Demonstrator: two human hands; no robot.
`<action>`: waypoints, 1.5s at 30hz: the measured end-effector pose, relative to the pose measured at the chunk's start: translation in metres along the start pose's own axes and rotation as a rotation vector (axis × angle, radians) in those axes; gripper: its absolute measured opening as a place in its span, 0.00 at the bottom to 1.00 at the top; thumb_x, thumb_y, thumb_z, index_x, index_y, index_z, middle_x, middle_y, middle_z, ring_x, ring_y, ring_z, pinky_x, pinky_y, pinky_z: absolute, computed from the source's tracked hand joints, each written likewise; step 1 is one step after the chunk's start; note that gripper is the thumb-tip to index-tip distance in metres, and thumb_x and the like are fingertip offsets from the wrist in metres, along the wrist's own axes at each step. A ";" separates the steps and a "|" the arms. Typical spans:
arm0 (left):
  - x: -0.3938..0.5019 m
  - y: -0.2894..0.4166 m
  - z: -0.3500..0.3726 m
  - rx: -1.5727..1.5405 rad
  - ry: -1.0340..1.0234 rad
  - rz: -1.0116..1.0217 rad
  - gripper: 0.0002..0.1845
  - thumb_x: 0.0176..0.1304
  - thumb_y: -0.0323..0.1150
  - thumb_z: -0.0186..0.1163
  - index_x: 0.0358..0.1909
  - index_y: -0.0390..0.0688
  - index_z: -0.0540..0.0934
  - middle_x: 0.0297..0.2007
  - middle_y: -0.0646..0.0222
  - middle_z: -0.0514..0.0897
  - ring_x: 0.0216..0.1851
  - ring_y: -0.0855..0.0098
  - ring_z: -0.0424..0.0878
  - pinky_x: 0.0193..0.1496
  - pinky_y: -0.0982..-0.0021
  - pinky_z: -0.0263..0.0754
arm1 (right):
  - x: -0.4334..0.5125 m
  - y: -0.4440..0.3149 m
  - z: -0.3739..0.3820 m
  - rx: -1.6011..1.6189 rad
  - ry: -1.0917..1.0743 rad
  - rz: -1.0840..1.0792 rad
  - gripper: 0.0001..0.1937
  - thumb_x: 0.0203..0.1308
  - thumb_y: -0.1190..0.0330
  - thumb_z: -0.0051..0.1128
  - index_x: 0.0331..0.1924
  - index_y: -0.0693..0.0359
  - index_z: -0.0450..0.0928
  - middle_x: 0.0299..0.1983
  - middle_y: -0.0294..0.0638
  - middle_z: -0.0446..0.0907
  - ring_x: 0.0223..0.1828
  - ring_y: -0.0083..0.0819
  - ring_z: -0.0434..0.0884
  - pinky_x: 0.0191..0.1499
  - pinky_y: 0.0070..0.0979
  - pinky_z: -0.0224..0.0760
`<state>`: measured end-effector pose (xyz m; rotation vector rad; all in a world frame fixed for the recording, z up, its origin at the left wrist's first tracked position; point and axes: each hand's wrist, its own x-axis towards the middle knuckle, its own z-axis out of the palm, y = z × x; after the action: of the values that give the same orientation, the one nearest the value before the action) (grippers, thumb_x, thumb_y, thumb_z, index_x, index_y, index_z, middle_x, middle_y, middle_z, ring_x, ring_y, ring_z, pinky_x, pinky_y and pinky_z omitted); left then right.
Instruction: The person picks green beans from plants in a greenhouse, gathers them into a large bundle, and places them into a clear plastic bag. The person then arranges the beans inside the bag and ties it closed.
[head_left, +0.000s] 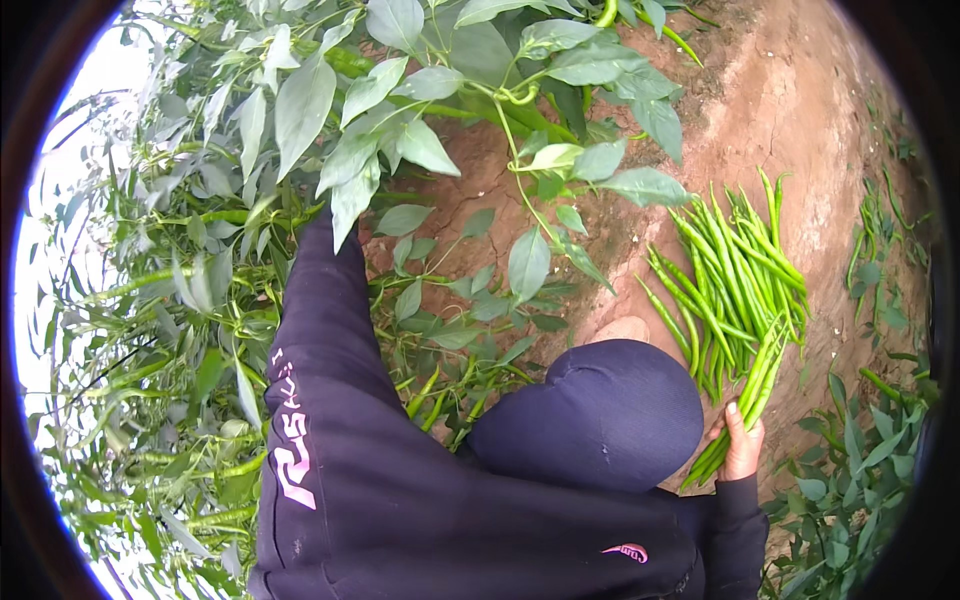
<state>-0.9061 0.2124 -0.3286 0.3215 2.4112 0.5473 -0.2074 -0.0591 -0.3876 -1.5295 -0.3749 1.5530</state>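
Observation:
My right hand (739, 446) is closed around a small bunch of long green chili peppers (759, 390), the thumb lying across them. The tips of this bunch overlap the lower edge of a larger pile of green chili peppers (731, 262) on the bare soil. My left arm, in a dark sleeve (330, 300) bearing pink lettering, reaches up into the chili plants (420, 112). Leaves cover its end, so my left hand is out of view.
My bent knee (600, 412) in dark blue cloth stands between my arms. Dense chili plants with hanging peppers fill the left side (150, 360). More leafy plants (847, 480) grow at the lower right. Cracked brown soil (787, 97) runs along the upper right.

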 end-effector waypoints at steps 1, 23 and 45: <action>0.004 0.007 0.007 -0.038 0.050 0.028 0.20 0.69 0.45 0.53 0.50 0.38 0.75 0.43 0.61 0.79 0.37 0.62 0.78 0.36 0.67 0.76 | -0.001 0.000 0.004 -0.017 0.003 0.002 0.09 0.64 0.67 0.61 0.39 0.60 0.72 0.24 0.32 0.72 0.19 0.22 0.74 0.24 0.20 0.71; -0.088 -0.024 -0.004 -0.828 0.302 0.588 0.14 0.62 0.43 0.65 0.32 0.41 0.78 0.14 0.77 0.66 0.08 0.77 0.57 0.10 0.70 0.52 | -0.003 0.016 0.021 0.155 0.107 0.035 0.09 0.65 0.64 0.60 0.35 0.56 0.71 0.23 0.33 0.74 0.19 0.20 0.74 0.23 0.19 0.70; -0.316 -0.001 0.151 -0.532 -0.474 0.663 0.19 0.70 0.43 0.57 0.54 0.41 0.74 0.16 0.81 0.60 0.14 0.83 0.55 0.16 0.75 0.57 | -0.019 -0.011 0.020 0.006 0.052 -0.081 0.11 0.60 0.69 0.64 0.43 0.66 0.77 0.29 0.34 0.79 0.26 0.24 0.79 0.29 0.21 0.73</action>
<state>-0.5674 0.1448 -0.2678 0.9032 1.5931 1.2129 -0.2246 -0.0599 -0.3630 -1.5283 -0.3968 1.4482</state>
